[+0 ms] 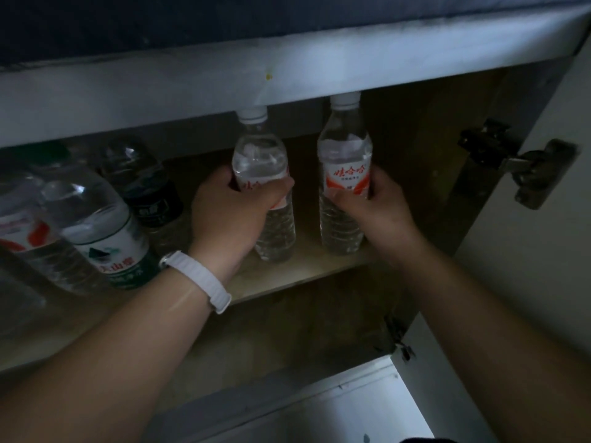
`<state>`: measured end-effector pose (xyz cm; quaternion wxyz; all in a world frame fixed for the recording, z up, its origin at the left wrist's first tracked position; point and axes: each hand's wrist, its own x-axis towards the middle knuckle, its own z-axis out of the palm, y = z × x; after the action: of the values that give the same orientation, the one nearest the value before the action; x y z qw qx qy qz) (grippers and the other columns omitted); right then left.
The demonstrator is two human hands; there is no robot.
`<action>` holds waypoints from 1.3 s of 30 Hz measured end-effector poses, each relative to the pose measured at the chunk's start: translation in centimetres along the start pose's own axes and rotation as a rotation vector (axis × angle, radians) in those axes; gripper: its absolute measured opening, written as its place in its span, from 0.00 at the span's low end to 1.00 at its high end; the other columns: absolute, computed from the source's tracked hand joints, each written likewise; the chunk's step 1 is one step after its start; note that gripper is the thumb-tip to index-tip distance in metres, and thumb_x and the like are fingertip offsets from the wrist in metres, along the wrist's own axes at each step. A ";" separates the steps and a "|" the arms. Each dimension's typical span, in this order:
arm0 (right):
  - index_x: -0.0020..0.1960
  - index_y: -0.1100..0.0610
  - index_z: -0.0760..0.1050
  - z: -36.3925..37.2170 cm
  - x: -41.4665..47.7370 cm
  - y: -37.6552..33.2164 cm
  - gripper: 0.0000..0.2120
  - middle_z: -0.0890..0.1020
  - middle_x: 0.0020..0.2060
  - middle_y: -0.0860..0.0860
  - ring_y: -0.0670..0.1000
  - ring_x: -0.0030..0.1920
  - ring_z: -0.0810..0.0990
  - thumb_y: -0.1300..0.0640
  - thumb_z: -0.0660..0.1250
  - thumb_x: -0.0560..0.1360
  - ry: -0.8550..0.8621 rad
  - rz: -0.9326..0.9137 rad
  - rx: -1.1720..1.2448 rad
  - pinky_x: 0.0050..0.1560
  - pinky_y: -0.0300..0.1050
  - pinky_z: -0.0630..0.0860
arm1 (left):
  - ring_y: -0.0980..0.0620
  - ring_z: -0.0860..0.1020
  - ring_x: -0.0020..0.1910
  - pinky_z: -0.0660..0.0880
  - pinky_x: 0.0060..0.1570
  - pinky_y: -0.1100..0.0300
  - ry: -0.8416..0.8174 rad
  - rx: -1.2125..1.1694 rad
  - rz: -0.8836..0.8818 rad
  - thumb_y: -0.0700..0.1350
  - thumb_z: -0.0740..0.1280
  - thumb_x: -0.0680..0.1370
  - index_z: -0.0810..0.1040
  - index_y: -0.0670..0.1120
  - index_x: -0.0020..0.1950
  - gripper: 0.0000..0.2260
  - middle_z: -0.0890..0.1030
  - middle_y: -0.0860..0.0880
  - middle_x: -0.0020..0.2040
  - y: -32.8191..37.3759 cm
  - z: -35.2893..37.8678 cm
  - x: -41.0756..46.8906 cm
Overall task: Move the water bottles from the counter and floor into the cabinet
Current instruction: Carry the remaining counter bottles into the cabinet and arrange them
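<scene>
Head view: on the cabinet shelf (307, 270) the left hand (230, 215) grips the left water bottle (260, 158), fingers (220, 179) curled round its label. The right hand (374, 209) clasps the right water bottle (345, 148) likewise. Both bottles stand upright, near each other but apart. Other bottles (105, 231) crowd the shelf's left end.

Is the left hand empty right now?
No, the left hand grips a water bottle around its label, holding it upright inside the cabinet.
</scene>
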<state>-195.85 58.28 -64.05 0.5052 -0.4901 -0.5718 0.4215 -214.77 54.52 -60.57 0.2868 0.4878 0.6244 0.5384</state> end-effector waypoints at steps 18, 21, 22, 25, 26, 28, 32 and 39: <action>0.64 0.38 0.61 1.1 -3.3 2.6 0.32 0.71 0.47 0.32 0.24 0.44 0.69 0.53 0.77 0.69 0.110 0.023 -0.167 0.41 0.25 0.66 | 0.58 0.80 0.60 0.77 0.61 0.53 -0.141 0.026 -0.051 0.49 0.81 0.70 0.72 0.64 0.64 0.28 0.81 0.63 0.58 -7.4 1.2 -1.6; 0.67 0.43 0.64 1.2 -3.0 2.9 0.31 0.72 0.46 0.33 0.29 0.45 0.70 0.52 0.76 0.70 0.165 0.028 -0.158 0.43 0.28 0.66 | 0.67 0.76 0.52 0.73 0.50 0.64 -0.139 0.044 -0.050 0.50 0.80 0.70 0.71 0.64 0.62 0.27 0.78 0.67 0.52 -7.0 1.4 -1.4; 0.68 0.44 0.65 1.1 -2.6 2.9 0.32 0.72 0.46 0.33 0.30 0.45 0.70 0.52 0.76 0.70 0.182 0.031 -0.161 0.43 0.28 0.66 | 0.68 0.75 0.49 0.71 0.46 0.66 -0.135 0.040 -0.059 0.49 0.80 0.70 0.70 0.64 0.61 0.27 0.77 0.67 0.50 -6.8 1.7 -1.3; 0.67 0.44 0.67 0.8 -0.8 2.9 0.30 0.72 0.45 0.33 0.33 0.47 0.69 0.51 0.77 0.69 0.206 0.047 -0.188 0.42 0.29 0.65 | 0.68 0.74 0.47 0.70 0.44 0.66 -0.109 0.036 -0.083 0.49 0.81 0.70 0.71 0.62 0.61 0.27 0.76 0.66 0.47 -6.1 3.2 -0.6; 0.66 0.44 0.67 0.6 -0.2 2.9 0.29 0.72 0.45 0.33 0.33 0.49 0.69 0.51 0.76 0.69 0.208 0.050 -0.198 0.44 0.30 0.65 | 0.66 0.74 0.47 0.70 0.46 0.64 -0.104 0.038 -0.087 0.50 0.80 0.70 0.71 0.62 0.62 0.27 0.75 0.66 0.47 -5.8 3.7 -0.3; 0.67 0.44 0.67 0.1 1.2 2.7 0.29 0.74 0.52 0.36 0.36 0.54 0.70 0.52 0.76 0.70 0.209 0.043 -0.201 0.51 0.35 0.68 | 0.61 0.74 0.51 0.70 0.51 0.59 -0.106 0.033 -0.088 0.50 0.80 0.70 0.70 0.62 0.62 0.26 0.74 0.66 0.47 -5.1 4.8 0.6; 0.68 0.48 0.69 -0.4 4.2 2.3 0.30 0.77 0.60 0.43 0.42 0.59 0.73 0.55 0.76 0.70 0.253 -0.004 -0.182 0.55 0.39 0.68 | 0.61 0.75 0.51 0.69 0.52 0.58 -0.112 -0.024 -0.061 0.48 0.79 0.71 0.71 0.59 0.65 0.27 0.76 0.64 0.50 -3.6 6.9 2.1; 0.68 0.50 0.69 -0.9 5.7 3.4 0.29 0.77 0.54 0.40 0.41 0.53 0.75 0.58 0.75 0.70 0.260 0.004 -0.135 0.49 0.31 0.69 | 0.54 0.76 0.57 0.71 0.58 0.56 -0.096 -0.027 -0.099 0.47 0.79 0.72 0.72 0.53 0.71 0.30 0.78 0.55 0.59 -3.1 8.8 3.7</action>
<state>-194.54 64.43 -66.28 0.5400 -0.5744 -0.5277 0.3161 -209.29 61.56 -65.11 0.3493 0.4777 0.6261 0.5078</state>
